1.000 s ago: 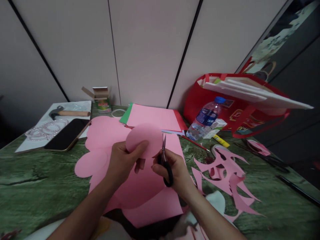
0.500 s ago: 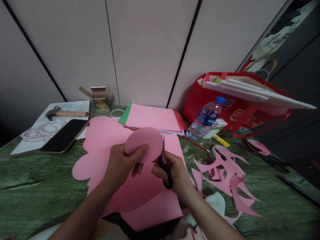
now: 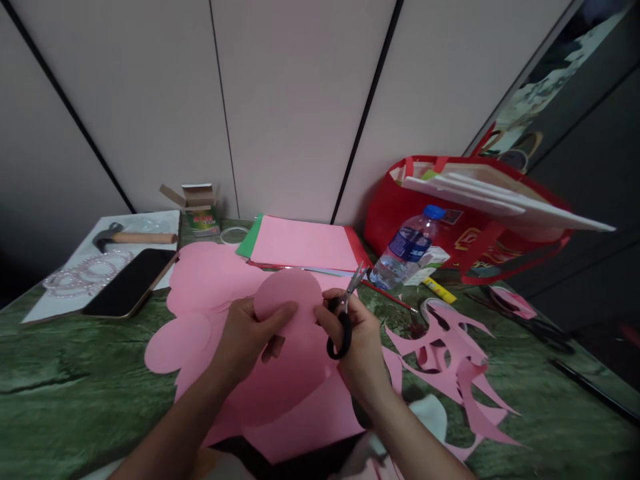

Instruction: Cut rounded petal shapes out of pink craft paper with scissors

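Observation:
A round piece of pink paper (image 3: 286, 288) is pinched at its left side between the thumb and fingers of my left hand (image 3: 253, 333). Black-handled scissors (image 3: 342, 327) are gripped in my right hand (image 3: 361, 343), their metal blades pointing up and slightly apart, just right of the disc. The right fingertips are at or very near the disc's right edge; contact is unclear. Beneath both hands lie larger pink paper sheets (image 3: 280, 440). Several overlapping pink rounded pieces (image 3: 210, 277) spread to the left, with a pink oval (image 3: 177, 343) among them.
Curled pink scraps (image 3: 450, 353) lie at right. Behind them are a water bottle (image 3: 405, 250), a red bag (image 3: 380, 217) and a yellow tube (image 3: 440, 291). At left are a phone (image 3: 130, 283) and a hammer (image 3: 140, 237). Coloured paper (image 3: 303, 243) and a small box (image 3: 203, 213) stand near the wall.
The scissors have swung away from the disc's right edge, blades now tilting up and right. My right fingers have moved up toward that edge. The left hand keeps its hold.

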Tool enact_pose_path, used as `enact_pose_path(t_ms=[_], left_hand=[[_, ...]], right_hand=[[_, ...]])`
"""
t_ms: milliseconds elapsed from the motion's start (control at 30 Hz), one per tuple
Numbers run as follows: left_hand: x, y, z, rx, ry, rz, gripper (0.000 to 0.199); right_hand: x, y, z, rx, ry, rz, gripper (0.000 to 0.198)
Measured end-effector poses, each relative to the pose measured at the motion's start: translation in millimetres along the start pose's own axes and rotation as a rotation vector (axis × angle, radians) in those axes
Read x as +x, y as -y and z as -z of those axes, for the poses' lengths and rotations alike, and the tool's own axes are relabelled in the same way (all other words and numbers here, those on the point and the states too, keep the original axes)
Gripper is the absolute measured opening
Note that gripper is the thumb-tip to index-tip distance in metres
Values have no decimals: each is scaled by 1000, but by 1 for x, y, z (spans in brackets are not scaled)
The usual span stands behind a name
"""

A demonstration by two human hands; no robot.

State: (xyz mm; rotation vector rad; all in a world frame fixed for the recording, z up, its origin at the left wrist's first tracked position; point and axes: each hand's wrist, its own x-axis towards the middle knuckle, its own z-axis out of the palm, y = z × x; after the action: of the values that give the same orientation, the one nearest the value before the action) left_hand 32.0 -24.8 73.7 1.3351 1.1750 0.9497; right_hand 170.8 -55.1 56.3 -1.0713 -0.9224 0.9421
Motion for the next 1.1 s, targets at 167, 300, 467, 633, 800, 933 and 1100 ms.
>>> enact_pose_path(t_ms=[167, 300, 467, 633, 800, 933, 1100], left_hand=[[6, -1, 5, -131, -33, -22, 45], [11, -13, 9, -182, -71, -38, 40], [13, -19, 15, -107, -114, -81, 41], [17, -6, 16, -117, -145, -8, 45], [17, 3, 8, -199, 29, 34, 44], [13, 2, 1, -212, 76, 40, 48], [7, -5, -3, -178, 13, 70, 50]], right_hand=[[5, 9, -15, -23, 26, -27, 14], [12, 20, -30, -34, 63, -23, 14], [18, 20, -42, -3, 135, -29, 17], [20, 2, -33, 27, 63, -121, 18], [22, -4, -18, 39, 27, -103, 18], [23, 3, -13, 23, 7, -77, 15], [20, 9, -15, -16, -18, -99, 14]])
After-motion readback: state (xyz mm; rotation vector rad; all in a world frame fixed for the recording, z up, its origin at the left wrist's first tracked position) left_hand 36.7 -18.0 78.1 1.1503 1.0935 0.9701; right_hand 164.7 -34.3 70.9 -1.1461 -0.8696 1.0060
